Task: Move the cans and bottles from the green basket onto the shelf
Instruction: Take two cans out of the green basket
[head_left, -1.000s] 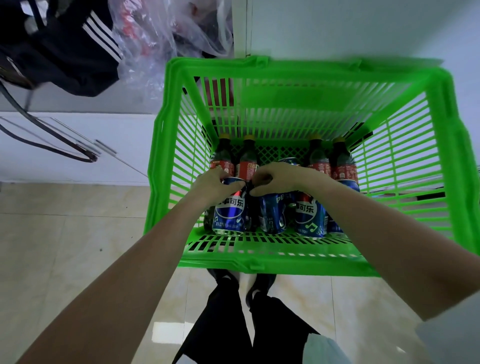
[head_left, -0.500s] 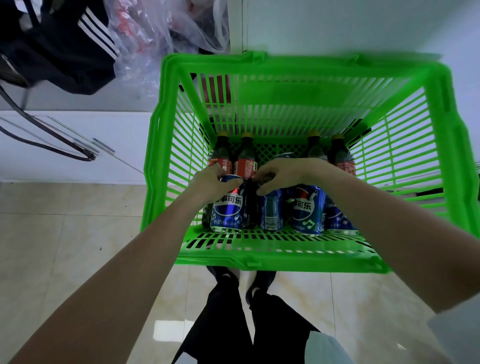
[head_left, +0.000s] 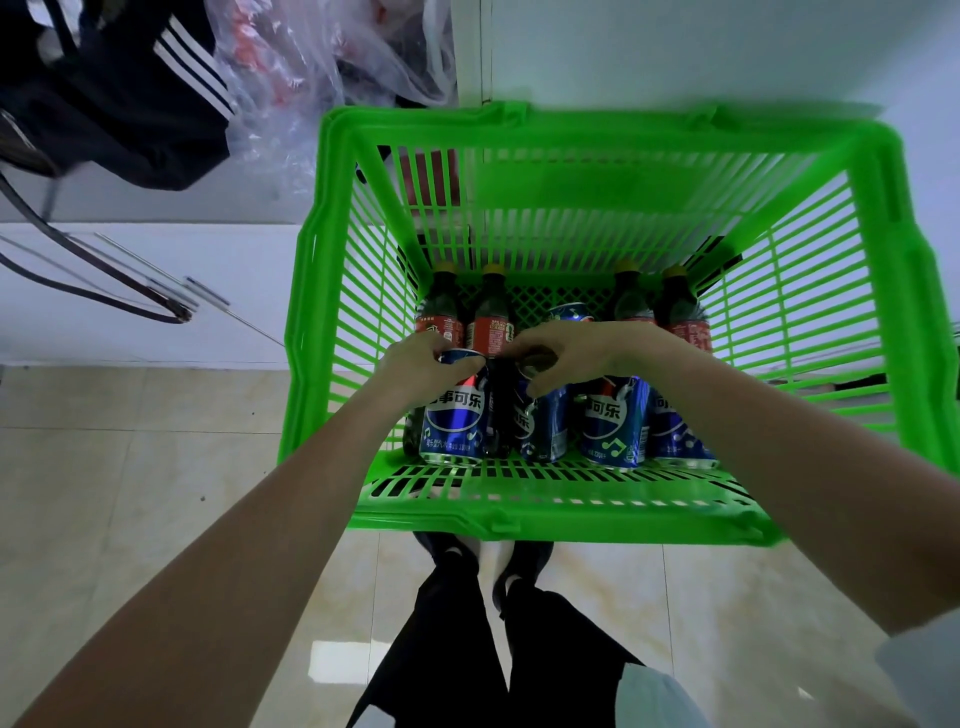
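Note:
The green basket (head_left: 519, 514) stands in front of me. A row of blue cans stands along its near wall, and several dark bottles with yellow caps and red labels (head_left: 488, 312) stand behind them. My left hand (head_left: 421, 364) grips the top of the leftmost blue can (head_left: 454, 423). Around the top of the second blue can (head_left: 543, 426) my right hand (head_left: 563, 353) curls its fingers. Two more blue cans (head_left: 615, 423) stand to the right, partly hidden by my right forearm. No shelf is in view.
A dark jacket with white stripes (head_left: 119, 93) and a clear plastic bag (head_left: 311, 67) hang at the upper left. A white ledge (head_left: 156, 296) with thin metal rods runs left of the basket. My legs and shoes (head_left: 467, 571) stand on pale floor tiles below the basket.
The hands stay on the same two can tops. The basket sits a little lower in the view now, and my right fingers have curled further around the second can's rim.

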